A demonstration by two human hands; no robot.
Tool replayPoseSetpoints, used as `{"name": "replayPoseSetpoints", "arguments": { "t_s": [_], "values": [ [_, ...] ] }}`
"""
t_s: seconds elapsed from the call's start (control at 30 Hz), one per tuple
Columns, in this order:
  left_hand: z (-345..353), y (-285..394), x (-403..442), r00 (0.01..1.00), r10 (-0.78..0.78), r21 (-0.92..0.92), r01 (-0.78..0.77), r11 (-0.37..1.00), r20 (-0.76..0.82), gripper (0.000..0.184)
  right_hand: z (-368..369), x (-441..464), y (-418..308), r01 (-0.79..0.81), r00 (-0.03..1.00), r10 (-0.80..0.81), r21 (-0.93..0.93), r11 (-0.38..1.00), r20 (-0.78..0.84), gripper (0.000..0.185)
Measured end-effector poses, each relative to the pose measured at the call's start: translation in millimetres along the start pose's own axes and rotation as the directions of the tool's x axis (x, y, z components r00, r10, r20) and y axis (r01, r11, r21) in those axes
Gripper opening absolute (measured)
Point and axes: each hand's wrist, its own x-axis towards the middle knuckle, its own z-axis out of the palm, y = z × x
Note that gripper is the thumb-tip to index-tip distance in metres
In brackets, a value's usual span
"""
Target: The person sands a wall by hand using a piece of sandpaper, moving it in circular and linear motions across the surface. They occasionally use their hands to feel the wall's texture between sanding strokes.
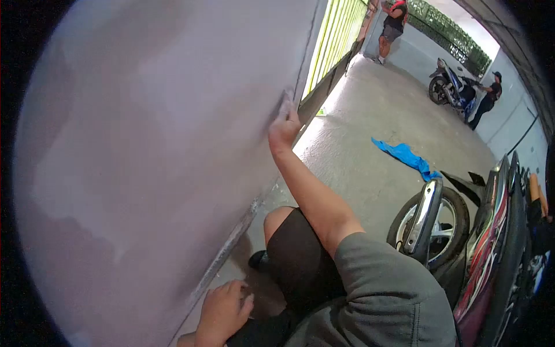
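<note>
A pale, smooth wall [144, 150] fills the left side of the view. My right hand [284, 122] reaches forward to the wall near its far edge, fingers stretched out. The palm side appears to rest against the wall, and nothing shows in the hand. Low at the bottom left, my left hand [224, 312] is beside my leg near the foot of the wall. Its fingers are loosely bent with the thumb apart, and no object is visible in it. My bent knee [279, 224] is between the two hands.
Close on the right stands a partly stripped motorcycle, its wheel [457, 225], exhaust cover [425, 214] and loose wires [485, 254] visible. A blue cloth [407, 155] lies on the floor. Farther back are a barred gate [335, 40], another motorcycle [454, 89] and two people [488, 99].
</note>
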Motion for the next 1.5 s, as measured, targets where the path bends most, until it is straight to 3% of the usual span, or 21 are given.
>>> {"name": "replayPoseSetpoints", "arguments": {
  "t_s": [0.03,0.07,0.17,0.23,0.33,0.37,0.43,0.6,0.67,0.73,0.8,0.87,0.9,0.93,1.07,1.13,1.2,1.3,1.37,1.47,1.5],
  "values": [
    [7,-8,-2,0.997,0.000,0.232,-0.018,0.973,0.078,0.035,-3,-6,16,-0.251,0.964,0.256,0.065,0.966,-0.074,0.036],
    [12,-13,-4,0.988,-0.013,0.457,-0.060,0.888,0.154,0.046,-2,-9,16,-0.254,0.963,0.257,0.057,0.966,-0.076,0.036],
    [30,-7,-11,0.992,0.118,0.463,-0.126,0.878,0.047,0.033,9,-9,-25,-0.156,0.983,0.151,-0.044,0.987,-0.100,0.036],
    [25,-3,-4,0.990,0.009,0.435,-0.071,0.897,0.143,0.050,10,0,-67,0.377,0.912,-0.374,0.010,0.926,0.171,0.036],
    [13,5,-1,0.931,-0.102,0.491,-0.090,0.866,0.351,0.060,9,6,-38,0.575,0.815,-0.548,-0.157,0.803,0.188,0.037],
    [17,0,-4,0.958,-0.041,0.494,-0.108,0.862,0.282,0.061,2,-1,-14,0.284,0.957,-0.265,-0.199,0.938,0.118,0.036],
    [19,-3,-5,0.983,0.027,0.508,-0.119,0.853,0.184,0.062,-13,-4,12,-0.198,0.980,0.198,-0.192,0.961,-0.023,0.037],
    [27,2,-10,0.971,-0.026,0.426,-0.079,0.901,0.236,0.065,-6,-18,-45,-0.480,0.875,0.483,-0.190,0.857,-0.035,0.040],
    [27,4,-11,0.980,-0.080,0.392,0.002,0.920,0.182,0.056,0,-17,-87,0.071,0.977,-0.086,0.083,0.994,0.197,0.035],
    [36,-22,-9,0.989,0.050,0.310,-0.091,0.947,0.137,0.058,8,-20,-91,0.552,0.793,-0.543,0.051,0.832,0.278,0.043],
    [35,-31,-8,0.996,0.005,0.294,-0.032,0.955,0.093,0.060,6,-20,-73,0.553,0.794,-0.531,0.011,0.833,0.296,0.045],
    [29,-36,-12,0.996,-0.069,0.280,0.053,0.959,0.048,0.061,4,-22,-51,0.389,0.901,-0.375,-0.025,0.921,0.217,0.043],
    [25,-30,-12,0.993,-0.109,0.256,0.096,0.962,0.036,0.063,4,-20,-52,0.051,0.991,-0.047,-0.027,0.998,0.124,0.041],
    [22,-25,-17,0.990,-0.140,0.250,0.131,0.959,0.015,0.063,5,-21,-52,-0.295,0.954,0.295,-0.010,0.955,0.045,0.041],
    [21,-32,-26,0.990,-0.142,0.176,0.139,0.975,0.006,0.061,18,-38,-51,-0.268,0.963,0.269,-0.047,0.962,0.024,0.038],
    [27,-41,-26,0.991,-0.124,0.326,0.135,0.935,-0.055,0.058,23,-39,-85,0.145,0.982,-0.147,0.029,0.989,0.118,0.040],
    [28,-36,-24,0.994,-0.092,0.314,0.103,0.944,-0.051,0.057,32,-41,-102,0.258,0.941,-0.293,0.196,0.946,0.172,0.040],
    [22,-22,-24,0.997,-0.051,0.334,0.070,0.940,-0.064,0.057,26,-28,-76,0.275,0.940,-0.302,0.169,0.946,0.161,0.037],
    [17,-16,-25,0.996,-0.039,0.347,0.064,0.936,-0.078,0.057,20,-18,-52,0.138,0.989,-0.139,0.019,0.990,0.043,0.038],
    [11,-10,-26,0.998,-0.024,0.349,0.044,0.936,-0.061,0.059,14,-13,-28,-0.186,0.979,0.191,0.060,0.981,-0.077,0.040],
    [9,-9,-25,0.998,-0.003,0.340,0.023,0.940,-0.060,0.059,9,-13,-19,-0.402,0.908,0.414,0.149,0.903,-0.064,0.039]
  ]
}}
